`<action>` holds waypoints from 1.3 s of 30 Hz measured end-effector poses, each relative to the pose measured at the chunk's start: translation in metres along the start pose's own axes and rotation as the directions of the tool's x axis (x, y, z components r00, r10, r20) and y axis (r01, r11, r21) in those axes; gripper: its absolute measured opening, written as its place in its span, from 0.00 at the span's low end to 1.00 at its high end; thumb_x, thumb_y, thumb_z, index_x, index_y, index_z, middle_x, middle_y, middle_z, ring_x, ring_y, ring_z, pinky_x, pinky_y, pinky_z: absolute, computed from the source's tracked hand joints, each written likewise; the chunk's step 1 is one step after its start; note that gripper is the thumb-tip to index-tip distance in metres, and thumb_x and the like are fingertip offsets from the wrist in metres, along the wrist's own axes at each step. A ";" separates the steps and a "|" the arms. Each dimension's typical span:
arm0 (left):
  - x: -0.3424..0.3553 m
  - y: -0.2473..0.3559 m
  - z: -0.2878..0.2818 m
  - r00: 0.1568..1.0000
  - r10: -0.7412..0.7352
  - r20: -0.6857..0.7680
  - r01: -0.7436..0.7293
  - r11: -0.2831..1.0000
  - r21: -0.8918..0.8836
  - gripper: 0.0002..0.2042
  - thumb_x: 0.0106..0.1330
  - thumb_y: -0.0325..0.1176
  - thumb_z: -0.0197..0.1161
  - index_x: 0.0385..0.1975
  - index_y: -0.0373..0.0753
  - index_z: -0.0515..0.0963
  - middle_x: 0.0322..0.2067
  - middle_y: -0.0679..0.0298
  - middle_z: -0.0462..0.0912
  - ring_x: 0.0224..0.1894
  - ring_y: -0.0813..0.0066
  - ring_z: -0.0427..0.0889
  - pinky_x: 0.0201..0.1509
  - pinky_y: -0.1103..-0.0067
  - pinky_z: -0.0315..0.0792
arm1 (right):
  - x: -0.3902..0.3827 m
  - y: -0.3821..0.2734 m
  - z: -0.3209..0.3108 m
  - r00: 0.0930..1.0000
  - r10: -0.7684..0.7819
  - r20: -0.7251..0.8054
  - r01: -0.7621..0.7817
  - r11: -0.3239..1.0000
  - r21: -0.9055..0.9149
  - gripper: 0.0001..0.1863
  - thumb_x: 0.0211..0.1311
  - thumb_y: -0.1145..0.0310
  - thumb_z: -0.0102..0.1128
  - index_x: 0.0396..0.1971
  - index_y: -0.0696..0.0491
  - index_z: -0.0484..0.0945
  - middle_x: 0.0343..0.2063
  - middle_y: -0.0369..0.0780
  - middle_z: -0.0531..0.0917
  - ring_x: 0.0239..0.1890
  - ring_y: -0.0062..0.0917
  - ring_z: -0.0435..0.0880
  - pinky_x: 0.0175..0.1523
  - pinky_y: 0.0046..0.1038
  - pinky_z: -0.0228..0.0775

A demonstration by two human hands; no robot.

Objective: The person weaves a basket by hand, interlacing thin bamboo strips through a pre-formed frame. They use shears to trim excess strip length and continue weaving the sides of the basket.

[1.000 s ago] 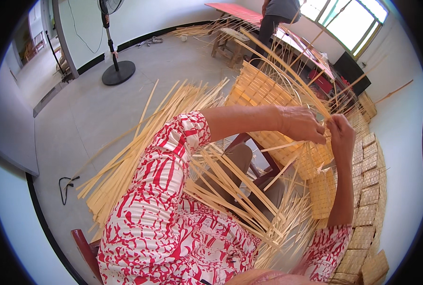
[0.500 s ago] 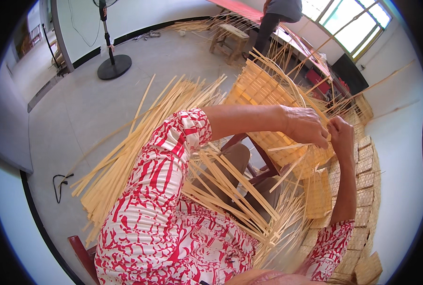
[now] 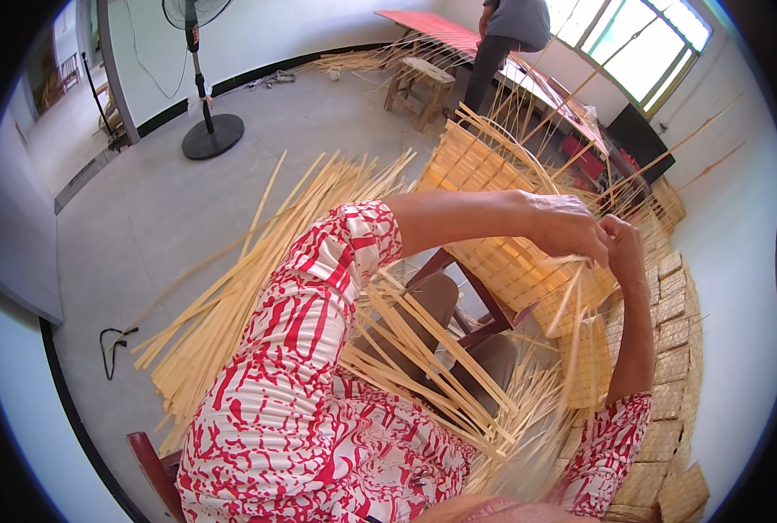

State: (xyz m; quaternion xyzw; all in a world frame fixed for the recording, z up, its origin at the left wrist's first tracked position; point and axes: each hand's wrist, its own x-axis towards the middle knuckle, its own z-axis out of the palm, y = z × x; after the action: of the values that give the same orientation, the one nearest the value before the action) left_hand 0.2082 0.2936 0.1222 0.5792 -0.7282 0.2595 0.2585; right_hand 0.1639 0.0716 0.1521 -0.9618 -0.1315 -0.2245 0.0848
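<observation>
A large woven basket (image 3: 474, 174) of yellow bamboo strips stands tilted in front of my knees, with loose strip ends bristling from its top. My left hand (image 3: 567, 228) reaches across to its right end, fingers closed. Close against it, my right hand (image 3: 622, 248) is raised and also closed, the fingertips of both meeting. Thin bamboo strips (image 3: 565, 301) hang below the hands; their upper ends are hidden by the fingers. Many long flat strips (image 3: 458, 349) lie across my lap.
A thick bundle of bamboo strips (image 3: 223, 322) spreads at my left. Stacked woven pieces (image 3: 667, 349) line the right wall. Farther off are a wooden stool (image 3: 421, 87), a standing fan (image 3: 213, 137), a red-topped table (image 3: 423, 24) and another person (image 3: 515, 26).
The curved strip that ran up from my hands has dropped away from them. Strips below my hands have swung downward. My hands have drawn closer together.
</observation>
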 end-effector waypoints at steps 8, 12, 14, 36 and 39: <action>0.039 -0.054 -0.070 0.844 -0.282 -0.456 0.352 0.933 0.074 0.31 0.49 0.62 0.72 0.46 0.45 0.81 0.32 0.61 0.85 0.31 0.69 0.86 0.37 0.72 0.79 | -0.002 0.029 -0.020 0.991 0.004 0.134 -0.056 0.922 0.384 0.13 0.69 0.70 0.58 0.50 0.57 0.81 0.43 0.36 0.86 0.45 0.20 0.82 0.52 0.27 0.74; 0.026 -0.076 -0.105 0.596 -0.351 -0.722 0.304 0.931 -0.201 0.24 0.63 0.44 0.69 0.50 0.31 0.76 0.32 0.58 0.82 0.31 0.68 0.80 0.35 0.73 0.77 | -0.033 0.038 -0.053 0.994 0.099 0.039 -0.103 0.815 0.570 0.18 0.72 0.67 0.53 0.56 0.59 0.77 0.52 0.39 0.83 0.56 0.24 0.78 0.64 0.28 0.67; 0.007 -0.128 -0.114 0.453 -0.311 -0.835 0.400 0.908 -0.121 0.23 0.64 0.45 0.68 0.50 0.34 0.75 0.32 0.57 0.82 0.33 0.68 0.81 0.37 0.74 0.77 | -0.045 0.053 -0.062 0.964 0.242 -0.106 -0.125 0.770 0.626 0.20 0.72 0.65 0.52 0.59 0.57 0.75 0.52 0.39 0.83 0.55 0.24 0.80 0.62 0.28 0.68; -0.193 -0.148 -0.074 0.307 -0.906 -0.291 0.670 0.423 -0.610 0.08 0.69 0.29 0.61 0.43 0.37 0.83 0.33 0.66 0.86 0.33 0.84 0.83 0.41 0.83 0.79 | -0.089 0.078 0.030 0.873 0.424 -0.239 -0.112 0.653 0.749 0.10 0.73 0.66 0.56 0.44 0.54 0.80 0.34 0.34 0.85 0.33 0.13 0.80 0.35 0.16 0.71; -0.196 -0.155 -0.073 0.367 -0.873 -0.320 0.661 0.487 -0.571 0.07 0.70 0.30 0.61 0.42 0.37 0.83 0.33 0.67 0.85 0.35 0.85 0.82 0.40 0.84 0.78 | -0.092 0.077 0.044 0.850 0.407 -0.335 -0.091 0.739 0.668 0.08 0.73 0.66 0.55 0.42 0.54 0.80 0.33 0.34 0.84 0.33 0.13 0.79 0.34 0.16 0.71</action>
State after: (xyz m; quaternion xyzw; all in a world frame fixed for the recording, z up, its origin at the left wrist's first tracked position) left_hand 0.4041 0.4523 0.0549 0.6900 -0.2810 0.1331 0.6537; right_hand 0.1248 -0.0114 0.0635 -0.8039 -0.0407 -0.3748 0.4600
